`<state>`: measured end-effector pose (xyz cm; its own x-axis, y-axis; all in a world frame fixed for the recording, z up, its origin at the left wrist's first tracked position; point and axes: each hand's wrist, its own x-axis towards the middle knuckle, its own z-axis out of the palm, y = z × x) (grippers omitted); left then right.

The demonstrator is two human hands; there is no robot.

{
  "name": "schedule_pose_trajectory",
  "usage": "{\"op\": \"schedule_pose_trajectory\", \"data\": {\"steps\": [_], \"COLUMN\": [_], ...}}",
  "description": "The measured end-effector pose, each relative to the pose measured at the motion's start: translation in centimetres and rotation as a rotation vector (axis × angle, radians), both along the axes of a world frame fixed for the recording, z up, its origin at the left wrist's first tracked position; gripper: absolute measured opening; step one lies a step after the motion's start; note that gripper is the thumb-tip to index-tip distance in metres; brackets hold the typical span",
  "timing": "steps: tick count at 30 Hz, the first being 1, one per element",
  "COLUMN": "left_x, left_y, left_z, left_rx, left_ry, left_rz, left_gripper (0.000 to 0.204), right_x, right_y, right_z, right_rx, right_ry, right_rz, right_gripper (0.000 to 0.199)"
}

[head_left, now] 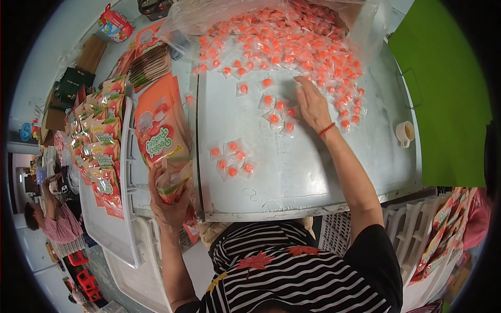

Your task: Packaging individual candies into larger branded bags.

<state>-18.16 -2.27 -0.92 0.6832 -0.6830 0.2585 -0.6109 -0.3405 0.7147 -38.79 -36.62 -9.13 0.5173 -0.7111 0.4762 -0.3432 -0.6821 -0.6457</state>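
Note:
My left hand point(168, 211) grips a red and clear snack pouch point(172, 183) beside the table's left edge, its fingers wrapped round the lower part. Just beyond it lies a stack of flat orange pouches point(160, 125). My right hand point(313, 104), a red bead bracelet at its wrist, rests low over the metal table point(292, 172) with its fingers stretched out. Beside its fingertips sit a few clear-wrapped orange-red candies point(274, 119). A second small cluster of wrapped candies point(232, 158) lies nearer the front left. Whatever is under the right palm is hidden.
A large heap of wrapped candies point(292, 36) spills from a clear plastic bag at the back. Filled pouches point(102, 146) stand in a white tray point(128, 229) on the left. A cream mug point(404, 133) is at the right edge. Another person point(60, 224) is at far left.

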Motion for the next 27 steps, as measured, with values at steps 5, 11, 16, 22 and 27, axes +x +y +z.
{"op": "schedule_pose_trajectory", "data": {"steps": [5, 11, 16, 22, 27], "left_x": [0.4, 0.8, 0.5, 0.6, 0.6], "left_y": [-0.5, -0.3, -0.1, -0.1, 0.6], "left_z": [-0.4, 0.0, 0.2, 0.3, 0.0], "left_rx": [-0.025, -0.015, -0.004, -0.019, -0.071], "left_ry": [-0.098, -0.136, -0.013, -0.019, -0.062], "left_rz": [-0.030, -0.040, -0.009, 0.010, -0.010], "left_gripper": [0.080, 0.079, 0.079, 0.079, 0.084], "right_x": [3.1, 5.1, 6.7, 5.9, 2.5], "right_y": [0.3, 2.0, 0.5, 1.8, 6.4], "right_z": [-2.0, -2.7, -1.1, -1.7, -1.6], "right_rx": [-0.182, -0.191, -0.254, -0.211, -0.209], "right_ry": [0.182, 0.245, 0.217, 0.346, 0.293], "right_rz": [0.175, 0.317, 0.325, 0.527, 0.441], "right_gripper": [0.050, 0.050, 0.046, 0.042, 0.042]}}
